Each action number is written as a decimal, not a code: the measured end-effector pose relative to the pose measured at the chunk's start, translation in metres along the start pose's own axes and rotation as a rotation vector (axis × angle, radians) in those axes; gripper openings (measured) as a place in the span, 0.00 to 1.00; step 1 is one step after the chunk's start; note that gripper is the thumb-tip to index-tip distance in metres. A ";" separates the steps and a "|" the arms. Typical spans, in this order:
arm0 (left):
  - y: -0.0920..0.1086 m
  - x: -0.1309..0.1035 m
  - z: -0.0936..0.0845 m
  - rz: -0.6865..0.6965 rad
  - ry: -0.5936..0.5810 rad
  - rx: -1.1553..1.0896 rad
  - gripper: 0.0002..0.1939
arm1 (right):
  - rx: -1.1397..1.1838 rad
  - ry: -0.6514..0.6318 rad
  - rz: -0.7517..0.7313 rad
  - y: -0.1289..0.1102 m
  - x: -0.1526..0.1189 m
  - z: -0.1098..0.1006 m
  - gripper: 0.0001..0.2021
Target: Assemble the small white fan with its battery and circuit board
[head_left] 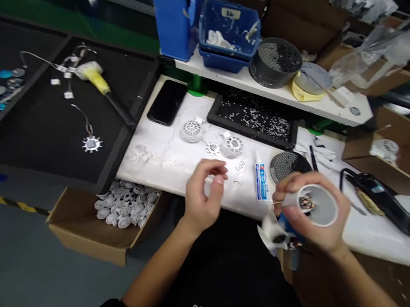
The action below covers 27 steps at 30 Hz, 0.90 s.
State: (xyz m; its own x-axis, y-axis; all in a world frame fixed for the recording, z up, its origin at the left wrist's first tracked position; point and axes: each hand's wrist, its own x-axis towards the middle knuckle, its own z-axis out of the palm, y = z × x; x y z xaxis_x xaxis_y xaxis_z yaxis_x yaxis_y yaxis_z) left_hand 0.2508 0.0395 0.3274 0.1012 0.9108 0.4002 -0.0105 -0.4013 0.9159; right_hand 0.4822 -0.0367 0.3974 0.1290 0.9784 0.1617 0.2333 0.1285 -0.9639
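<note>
My right hand [323, 238] is wrapped around a white cup-shaped housing [330, 205], its open end facing me, with small copper-coloured bits inside. Just below it, a blurred white part [272, 233] hangs by the table edge; whether it is attached cannot be made out. My left hand [204, 195] is raised over the front edge, fingers loosely curled, thumb apart, nothing seen in it. Beyond it lie two white lattice domes [191, 131], a gear-shaped white piece [213, 148] and a small round disc [240, 165]. A blue-and-white glue tube [261, 180] lies between my hands.
A phone [167, 102] lies at the table's back left. Behind are a black tray of small white bits [251, 117] and a shelf [349, 108] with blue bins [229, 30]. A carton of white parts [91, 236] stands lower left; a black tool [383, 197] lies right.
</note>
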 end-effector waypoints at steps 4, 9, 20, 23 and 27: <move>-0.002 -0.001 0.004 -0.002 -0.093 0.116 0.12 | 0.139 0.023 -0.005 0.040 0.002 0.052 0.12; -0.003 -0.014 0.002 0.149 -0.126 0.271 0.16 | 0.162 0.151 0.028 0.059 0.000 0.071 0.14; 0.013 -0.026 -0.019 0.089 -0.573 0.504 0.25 | 0.148 0.120 -0.090 0.052 -0.001 0.072 0.15; 0.008 -0.018 -0.016 0.188 -0.659 0.613 0.21 | 0.103 0.111 -0.124 0.050 0.001 0.073 0.16; 0.003 -0.015 -0.020 0.238 -0.596 0.609 0.18 | 0.062 0.120 -0.119 0.048 0.001 0.072 0.16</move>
State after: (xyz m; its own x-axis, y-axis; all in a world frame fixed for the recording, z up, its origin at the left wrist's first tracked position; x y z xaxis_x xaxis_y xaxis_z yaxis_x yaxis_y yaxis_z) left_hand 0.2296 0.0265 0.3248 0.6675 0.6626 0.3396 0.4170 -0.7105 0.5668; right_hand 0.4241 -0.0178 0.3365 0.2193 0.9298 0.2957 0.1943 0.2554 -0.9471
